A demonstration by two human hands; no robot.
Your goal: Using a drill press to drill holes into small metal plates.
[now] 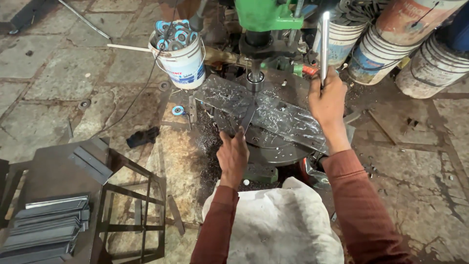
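A green drill press [261,17] stands over a metal work plate [288,120] covered in shiny shavings. Its round cutter head [254,80] sits just above a narrow dark metal strip [247,117]. My left hand [233,154] grips the near end of that strip and presses it onto the plate. My right hand [327,100] is closed around the shiny feed lever [324,44], which points up. Both arms wear reddish-brown sleeves.
A white bucket [183,61] of blue-centred round parts stands to the left of the press. Several large painted buckets [391,44] stand at the back right. Stacked dark metal strips [46,227] lie on a black frame stand [132,205] at lower left. A white cloth [278,225] covers my lap.
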